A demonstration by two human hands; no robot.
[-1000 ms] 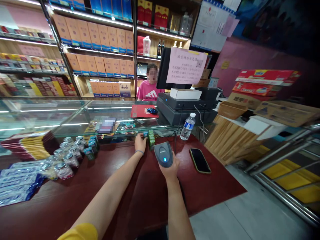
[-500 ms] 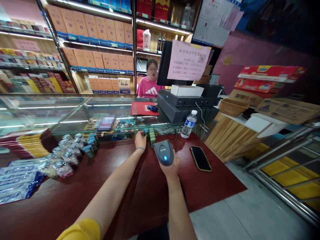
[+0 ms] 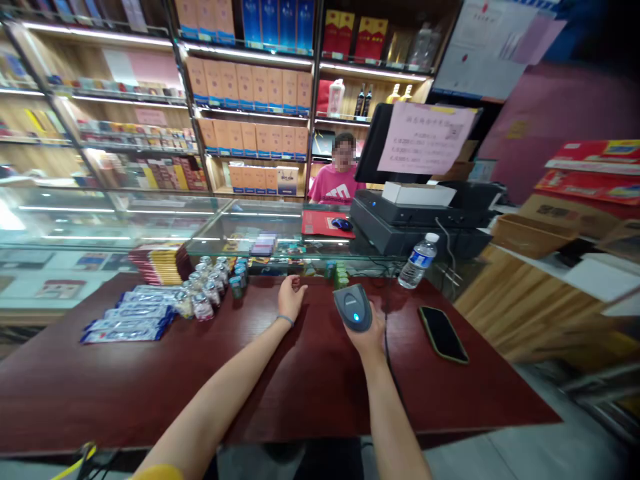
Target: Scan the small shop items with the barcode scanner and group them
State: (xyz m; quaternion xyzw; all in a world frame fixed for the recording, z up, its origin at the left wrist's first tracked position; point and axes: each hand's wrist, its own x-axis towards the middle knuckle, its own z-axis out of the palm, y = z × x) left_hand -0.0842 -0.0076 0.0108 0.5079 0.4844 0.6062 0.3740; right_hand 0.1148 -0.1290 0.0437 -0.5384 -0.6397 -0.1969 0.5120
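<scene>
The left hand (image 3: 291, 300) has come away from the green containers (image 3: 341, 275), so these stand unheld at the far edge of the desk (image 3: 250, 373), its half-curled grip showing nothing inside, while the right hand (image 3: 369, 335) keeps its grip wrapped around the scanner (image 3: 353, 305).

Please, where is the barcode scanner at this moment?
In the head view, the barcode scanner is slightly right of centre, held in the right hand, just nearer than the green containers and left of the phone.
</scene>
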